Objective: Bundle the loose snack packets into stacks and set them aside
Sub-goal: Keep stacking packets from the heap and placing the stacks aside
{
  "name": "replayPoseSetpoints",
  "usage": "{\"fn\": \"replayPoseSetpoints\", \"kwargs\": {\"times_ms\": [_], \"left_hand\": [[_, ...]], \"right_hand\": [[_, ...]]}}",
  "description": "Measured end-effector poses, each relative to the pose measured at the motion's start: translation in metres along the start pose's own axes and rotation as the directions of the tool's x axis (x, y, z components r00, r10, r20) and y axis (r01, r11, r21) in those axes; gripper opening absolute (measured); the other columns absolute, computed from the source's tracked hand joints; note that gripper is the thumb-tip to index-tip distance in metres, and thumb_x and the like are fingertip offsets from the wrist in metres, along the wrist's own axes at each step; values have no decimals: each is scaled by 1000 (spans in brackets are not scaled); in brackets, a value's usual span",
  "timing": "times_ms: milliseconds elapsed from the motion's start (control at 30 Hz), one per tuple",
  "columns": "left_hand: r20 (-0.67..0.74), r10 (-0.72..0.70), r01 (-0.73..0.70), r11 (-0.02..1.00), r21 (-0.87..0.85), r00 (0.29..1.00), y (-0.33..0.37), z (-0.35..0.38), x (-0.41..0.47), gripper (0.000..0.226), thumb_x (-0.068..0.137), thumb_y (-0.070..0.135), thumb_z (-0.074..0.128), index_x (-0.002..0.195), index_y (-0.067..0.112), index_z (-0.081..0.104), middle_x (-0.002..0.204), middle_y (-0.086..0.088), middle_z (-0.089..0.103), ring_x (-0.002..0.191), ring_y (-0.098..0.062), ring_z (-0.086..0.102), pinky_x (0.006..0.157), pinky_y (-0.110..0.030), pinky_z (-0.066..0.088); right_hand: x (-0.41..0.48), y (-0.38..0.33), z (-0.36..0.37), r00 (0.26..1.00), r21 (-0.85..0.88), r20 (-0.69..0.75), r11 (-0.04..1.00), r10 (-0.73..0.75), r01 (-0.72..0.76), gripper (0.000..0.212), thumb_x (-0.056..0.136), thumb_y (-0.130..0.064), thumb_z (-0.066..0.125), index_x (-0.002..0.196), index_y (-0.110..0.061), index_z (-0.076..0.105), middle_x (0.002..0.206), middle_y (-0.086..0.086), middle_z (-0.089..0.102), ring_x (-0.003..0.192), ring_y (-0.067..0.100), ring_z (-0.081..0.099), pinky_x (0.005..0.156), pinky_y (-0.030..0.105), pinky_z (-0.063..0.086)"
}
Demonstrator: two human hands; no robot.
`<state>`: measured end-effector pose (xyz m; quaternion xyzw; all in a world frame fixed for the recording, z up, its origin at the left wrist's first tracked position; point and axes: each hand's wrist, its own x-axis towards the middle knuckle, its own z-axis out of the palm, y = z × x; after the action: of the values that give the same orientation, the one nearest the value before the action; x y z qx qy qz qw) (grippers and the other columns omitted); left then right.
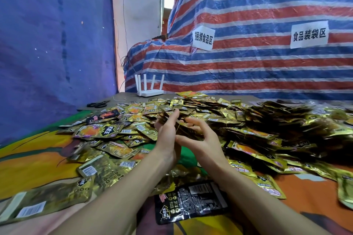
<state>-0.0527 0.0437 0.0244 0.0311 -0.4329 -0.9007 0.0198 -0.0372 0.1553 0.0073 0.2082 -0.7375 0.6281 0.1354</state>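
Between left hand [167,137] (fingers straight, pressing) and right hand [203,142] (curled round it), packet stack [188,129] sat squeezed; foil judged light, slippery, best gripped across flat faces.

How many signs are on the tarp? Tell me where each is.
2. Left sign hangs on the tarp near the picture's middle; right sign farther right. None seems hidden.

Both bare forearms reach in from the lower edge, converging mid-frame. Left hand [168,135] stands on edge, fingers straight, pointing up and away. Right hand [204,145] just beside it, palm turned leftward, fingers and thumb curled round a packet stack [189,129].
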Motion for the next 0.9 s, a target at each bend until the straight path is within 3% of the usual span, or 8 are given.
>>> {"fn": "replayPoseSetpoints", "kwargs": {"times_ms": [100, 300, 400, 533, 600, 733, 800, 900], "left_hand": [[-62, 50, -51, 999, -8, 997, 1, 1, 1, 54, 89, 39, 71, 130, 11, 50, 90, -11, 68, 77, -26, 73, 82, -46, 61], [-54, 137, -124, 973, 194, 989, -4, 0, 5, 66, 77, 51, 76, 130, 20, 50, 119, -14, 66, 112, -34, 65, 102, -57, 49], [-18, 179, -166, 944, 286, 984, -5, 1, 3, 65, 79, 47, 78, 131, 22, 47, 122, -16, 64, 113, -35, 64, 101, -59, 49], [58, 157, -167, 923, 347, 986, -8, 2, 1, 48, 84, 37, 77, 120, 33, 44, 121, -15, 64, 110, -36, 65, 96, -58, 53], [97, 164, -187, 920, 343, 982, -7, 3, -1, 54, 77, 39, 82, 115, 39, 44, 120, -14, 66, 110, -35, 66, 98, -58, 51], [139, 231, -268, 884, 383, 963, -2, -1, -1, 90, 65, 49, 84, 140, 32, 37, 124, -6, 63, 113, -25, 61, 101, -47, 41], [110, 240, -265, 868, 420, 964, 2, -5, -1, 75, 78, 51, 71, 143, 31, 38, 128, -4, 59, 110, -22, 63, 100, -46, 42], [70, 218, -227, 871, 436, 973, 6, -11, 1, 40, 94, 41, 62, 128, 23, 53, 123, -6, 63, 105, -23, 66, 97, -46, 47]], "right_hand": [[3, 4, 0, 998, -14, 34, 999, 47, -46, 51, 72, -34, 89, 113, -26, 61, 121, -19, 59, 110, -6, 54, 80, 13, 42], [7, 0, -7, 986, -23, 148, 997, 71, -69, 70, 59, -40, 77, 125, -28, 55, 120, -24, 52, 115, -4, 47, 93, 31, 50], [8, -3, -18, 968, -51, 238, 996, 80, -70, 79, 61, -42, 78, 135, -32, 50, 118, -32, 45, 106, -10, 45, 77, 16, 47], [8, -1, -28, 968, -65, 232, 994, 97, -84, 75, 60, -43, 84, 128, -35, 53, 123, -18, 53, 109, -2, 52, 76, 19, 50], [12, -1, -33, 967, -88, 229, 991, 115, -97, 73, 62, -38, 87, 128, -30, 56, 123, -8, 59, 110, 5, 58, 79, 24, 55], [20, -9, -53, 990, -125, 110, 989, 88, -74, 54, 74, -15, 88, 117, -23, 57, 110, 13, 69, 93, 27, 71, 77, 38, 58], [23, -11, -66, 1000, -267, -7, 964, -11, 8, 51, 72, -18, 90, 112, -26, 59, 107, 6, 69, 88, 23, 70, 73, 37, 59], [27, -8, -86, 970, -482, -201, 876, -138, 25, 47, 73, -22, 88, 113, -26, 63, 118, 4, 60, 101, 20, 59, 81, 31, 53]]}}
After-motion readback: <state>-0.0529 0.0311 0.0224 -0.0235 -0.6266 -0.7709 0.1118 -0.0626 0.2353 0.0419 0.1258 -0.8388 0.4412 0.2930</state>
